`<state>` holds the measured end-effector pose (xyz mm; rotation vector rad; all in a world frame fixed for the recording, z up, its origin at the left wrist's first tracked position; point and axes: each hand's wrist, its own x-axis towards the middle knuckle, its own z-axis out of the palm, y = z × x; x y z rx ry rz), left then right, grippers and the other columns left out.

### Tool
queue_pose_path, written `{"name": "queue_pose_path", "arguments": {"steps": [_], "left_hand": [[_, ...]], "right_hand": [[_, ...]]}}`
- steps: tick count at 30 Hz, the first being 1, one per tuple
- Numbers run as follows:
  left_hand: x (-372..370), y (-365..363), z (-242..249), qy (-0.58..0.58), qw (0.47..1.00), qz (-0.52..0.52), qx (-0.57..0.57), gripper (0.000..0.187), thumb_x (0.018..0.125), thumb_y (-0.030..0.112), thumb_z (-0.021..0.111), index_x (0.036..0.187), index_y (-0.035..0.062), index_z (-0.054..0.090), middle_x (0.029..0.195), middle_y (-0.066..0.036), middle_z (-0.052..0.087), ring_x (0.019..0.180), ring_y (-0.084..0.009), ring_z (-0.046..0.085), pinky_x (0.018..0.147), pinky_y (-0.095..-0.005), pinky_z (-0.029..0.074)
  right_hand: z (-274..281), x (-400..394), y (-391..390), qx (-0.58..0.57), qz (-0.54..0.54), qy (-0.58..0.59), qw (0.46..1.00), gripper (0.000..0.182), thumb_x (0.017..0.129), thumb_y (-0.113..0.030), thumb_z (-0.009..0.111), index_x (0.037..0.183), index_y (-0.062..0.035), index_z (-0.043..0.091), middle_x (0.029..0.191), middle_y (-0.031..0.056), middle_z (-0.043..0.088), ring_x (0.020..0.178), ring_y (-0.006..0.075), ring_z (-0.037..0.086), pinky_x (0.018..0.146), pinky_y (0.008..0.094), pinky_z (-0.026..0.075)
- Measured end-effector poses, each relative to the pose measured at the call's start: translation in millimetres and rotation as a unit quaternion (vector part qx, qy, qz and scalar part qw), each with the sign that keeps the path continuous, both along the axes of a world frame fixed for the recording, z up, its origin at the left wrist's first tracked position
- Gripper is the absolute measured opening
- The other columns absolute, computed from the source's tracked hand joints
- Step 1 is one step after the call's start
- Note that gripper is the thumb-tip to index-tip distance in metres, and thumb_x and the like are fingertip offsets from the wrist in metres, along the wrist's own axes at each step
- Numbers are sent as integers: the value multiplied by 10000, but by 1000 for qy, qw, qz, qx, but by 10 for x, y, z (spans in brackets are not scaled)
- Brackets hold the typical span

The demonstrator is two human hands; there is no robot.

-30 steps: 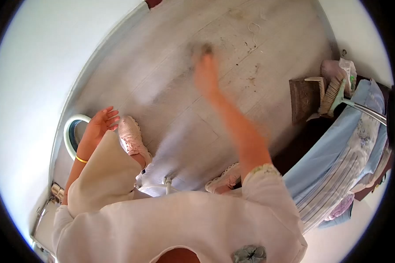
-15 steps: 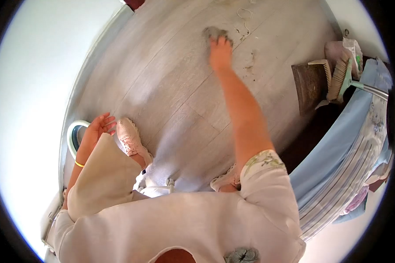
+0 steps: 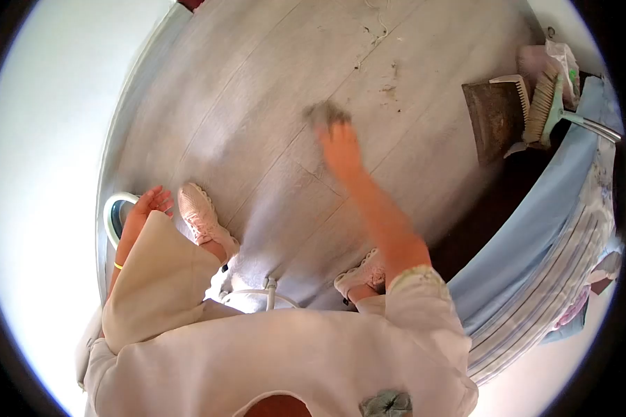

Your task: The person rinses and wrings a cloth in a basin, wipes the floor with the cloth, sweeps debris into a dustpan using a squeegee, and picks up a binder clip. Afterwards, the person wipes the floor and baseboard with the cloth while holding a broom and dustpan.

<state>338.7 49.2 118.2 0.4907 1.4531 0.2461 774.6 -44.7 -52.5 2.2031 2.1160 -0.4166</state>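
Currently, right hand [image 3: 341,144]: arm stretched forward, palm down on the floor [image 3: 257,104], grip pressing a small grey cloth [image 3: 325,112] flat against the boards; the cloth shows just beyond the fingertips, blurred. Left hand [image 3: 145,208]: grip wide, fingers spread, holding nothing, resting by the left knee, just beside a white ring-shaped rim [image 3: 111,215] at the wall's foot. Left shoe [image 3: 200,217], pink, planted near that hand; right shoe [image 3: 362,274] under the right arm, close to the bed's edge.

Floor: pale grey boards, scattered dark crumbs and a thread [image 3: 382,42] ahead of the cloth, well apart from it. Open boards lie to the left of and beyond the cloth, bounded by the curved skirting on the left.

Right border: dustpan [image 3: 494,115] lying on the floor, brush [image 3: 541,104] with green head touching its far side, both against the blue striped bedding [image 3: 535,264], which overhangs a dark gap beneath
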Motion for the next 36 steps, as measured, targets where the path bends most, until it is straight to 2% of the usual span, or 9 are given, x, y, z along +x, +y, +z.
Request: {"name": "queue_pose_path", "arguments": {"steps": [4, 10, 12, 17, 20, 24, 31, 32, 36], "left_hand": [[-37, 145, -125, -117, 990, 56, -55, 375, 929, 259, 463, 1228, 33, 459, 1158, -101, 546, 1036, -210, 525, 842, -328, 458], [8, 63, 25, -4, 999, 23, -24, 447, 918, 184, 494, 1318, 28, 371, 1258, -128, 479, 1089, -218, 512, 893, -335, 446], [-59, 10, -12, 20, 999, -6, -25, 454, 915, 165, 496, 1326, 31, 358, 1270, -127, 468, 1113, -224, 500, 907, -342, 443], [-206, -22, -23, 37, 997, -65, 13, 461, 914, 155, 496, 1334, 35, 348, 1276, -124, 463, 1118, -227, 497, 911, -348, 442], [-129, -9, -46, 5, 992, -112, 50, 460, 913, 159, 498, 1332, 36, 352, 1276, -120, 464, 1114, -227, 499, 909, -348, 443], [-80, 130, -124, -98, 995, -4, -22, 442, 912, 174, 507, 1306, 19, 381, 1228, -124, 497, 1092, -233, 513, 884, -354, 460], [-461, -103, -363, 12, 992, -110, 57, 421, 906, 266, 516, 1277, 81, 444, 1190, -87, 521, 1021, -216, 529, 837, -361, 465], [-510, -13, -427, -28, 989, 94, -106, 429, 897, 228, 534, 1288, 83, 433, 1183, -85, 518, 1036, -219, 524, 841, -350, 465], [-372, 34, -245, 0, 996, 53, -65, 423, 898, 210, 530, 1291, 89, 432, 1175, -83, 519, 1032, -214, 524, 833, -340, 468]], "right_hand": [[161, 869, 1164, 167, -46, -27, 985, 359, 864, -55, 471, 1221, -63, 505, 1017, 153, 497, 926, 274, 471, 764, 379, 423], [897, -178, -165, -248, -322, 261, 876, 295, 901, -246, 500, 970, 32, 569, 864, 208, 546, 791, 321, 533, 752, 420, 437], [383, -446, -1487, -40, 63, 138, 988, 208, 889, -157, 510, 1047, -49, 592, 1062, 198, 522, 951, 310, 502, 791, 415, 437], [-79, -195, -1129, -193, -159, 127, 960, 326, 875, -86, 491, 1190, -139, 554, 1075, 177, 500, 971, 313, 477, 816, 390, 423], [18, 540, -90, 104, -42, -36, 993, 484, 836, 10, 457, 1297, -139, 460, 992, 175, 475, 905, 297, 471, 807, 382, 423], [504, 992, 700, 114, -113, 22, 987, 501, 811, 65, 460, 1291, -78, 450, 966, 184, 472, 898, 311, 459, 802, 368, 415], [507, -155, -1240, 114, -265, 86, 954, 485, 811, 37, 513, 1287, -12, 433, 921, 193, 459, 807, 306, 446, 719, 372, 386], [403, -320, -1442, 128, -327, 106, 930, 484, 813, 19, 522, 1288, 8, 427, 921, 199, 461, 795, 305, 451, 697, 382, 383], [292, -302, -1135, 14, -423, -49, 904, 440, 818, -33, 533, 1250, 20, 471, 866, 205, 483, 764, 309, 464, 661, 388, 382]]}}
